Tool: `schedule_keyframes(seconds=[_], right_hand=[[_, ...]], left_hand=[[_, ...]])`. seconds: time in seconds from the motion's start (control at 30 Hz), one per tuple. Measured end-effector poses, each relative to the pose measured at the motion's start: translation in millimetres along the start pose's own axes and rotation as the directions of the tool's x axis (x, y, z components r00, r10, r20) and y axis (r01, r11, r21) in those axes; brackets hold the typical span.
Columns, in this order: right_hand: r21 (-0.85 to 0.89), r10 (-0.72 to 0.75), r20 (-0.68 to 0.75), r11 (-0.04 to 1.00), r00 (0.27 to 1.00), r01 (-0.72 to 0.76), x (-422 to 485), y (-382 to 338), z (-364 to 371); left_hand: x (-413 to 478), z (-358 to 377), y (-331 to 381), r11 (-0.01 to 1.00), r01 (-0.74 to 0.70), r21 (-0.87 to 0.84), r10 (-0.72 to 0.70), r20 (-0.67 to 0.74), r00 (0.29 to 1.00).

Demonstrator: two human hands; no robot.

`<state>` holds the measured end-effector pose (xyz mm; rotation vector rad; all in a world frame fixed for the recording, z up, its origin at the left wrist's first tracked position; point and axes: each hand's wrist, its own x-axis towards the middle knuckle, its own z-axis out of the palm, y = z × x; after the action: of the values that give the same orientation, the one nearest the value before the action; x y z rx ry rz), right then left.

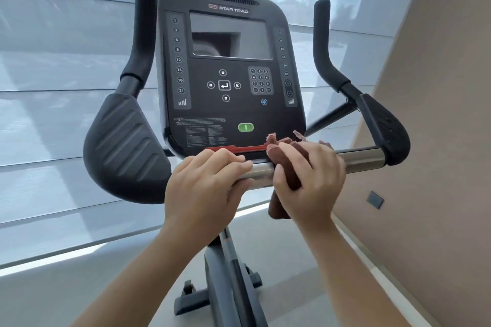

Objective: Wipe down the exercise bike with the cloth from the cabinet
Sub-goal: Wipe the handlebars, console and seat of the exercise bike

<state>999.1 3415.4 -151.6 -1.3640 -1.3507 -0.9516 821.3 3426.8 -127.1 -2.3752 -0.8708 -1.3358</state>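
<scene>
On the handlebar, hands grip, right holding cloth.

One exercise bike, one console, one cloth, two hands, two upright grips, two armrests, one wall plate.

console above bar | left hand on bar, left of cloth
</scene>
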Motion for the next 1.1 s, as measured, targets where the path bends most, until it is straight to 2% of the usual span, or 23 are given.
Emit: schedule_keyframes(seconds=[0.1,0.2,0.27,0.33,0.4,0.43,0.47,0.5,0.6,0.63,0.73,0.8,0.9,1.0,1.1], right_hand=[[0.076,-0.038,-0.258,0.995,0.966,0.06,-13,-7,21],[-0.048,-0.218,-0.379,0.975,0.899,0.216,-17,14,32],[-0.12,-0.258,-0.424,0.966,0.868,0.228,-20,24,37],[-0.054,-0.127,-0.497,0.992,0.859,0.115,-23,14,44],[0.088,0.1,-0.534,0.994,0.839,-0.062,-29,-12,54],[0.148,0.182,-0.527,0.981,0.83,-0.121,-32,-25,57],[0.176,0.206,-0.518,0.975,0.83,-0.132,-32,-32,58],[0.158,0.161,-0.518,0.983,0.84,-0.091,-31,-32,58],[-0.081,-0.144,-0.501,0.989,0.853,0.12,-31,11,49],[-0.129,-0.169,-0.494,0.984,0.853,0.12,-29,28,45],[-0.031,0.05,-0.538,0.996,0.841,-0.079,-24,28,42],[0.044,0.101,-0.52,0.995,0.848,-0.092,-28,-2,48],[0.095,0.014,-0.436,0.995,0.9,0.031,-30,-24,48],[-0.037,-0.143,-0.337,0.99,0.931,0.138,-24,10,31],[-0.103,-0.163,-0.278,0.985,0.947,0.14,-18,53,16]], left_hand=[[-1,2,0,1.0,0.022,0.002,-0.022,-0.015,1.0],[-1,4,0,1.0,0.014,0.013,-0.014,-0.017,1.0],[-2,5,0,1.0,0.013,0.017,-0.013,-0.016,1.0],[-2,6,0,1.0,0.011,0.022,-0.01,-0.032,0.999],[-2,8,-1,1.0,-0.004,0.028,0.005,-0.041,0.999],[-3,8,-1,1.0,-0.009,0.03,0.01,-0.041,0.999],[-3,8,-1,0.999,-0.011,0.034,0.012,-0.04,0.999],[-3,7,-1,0.999,-0.011,0.041,0.013,-0.039,0.999],[-3,7,-1,0.999,-0.015,0.038,0.017,-0.028,0.999],[-3,7,-2,0.999,-0.02,0.035,0.021,-0.029,0.999],[-3,8,-3,0.999,-0.026,0.047,0.028,-0.04,0.999],[-3,9,-3,0.998,-0.025,0.051,0.027,-0.044,0.999],[-2,8,-2,0.999,-0.004,0.043,0.006,-0.035,0.999],[-2,4,1,0.999,0.046,0.012,-0.046,-0.019,0.999],[-2,3,5,0.996,0.092,-0.023,-0.092,-0.015,0.996]])
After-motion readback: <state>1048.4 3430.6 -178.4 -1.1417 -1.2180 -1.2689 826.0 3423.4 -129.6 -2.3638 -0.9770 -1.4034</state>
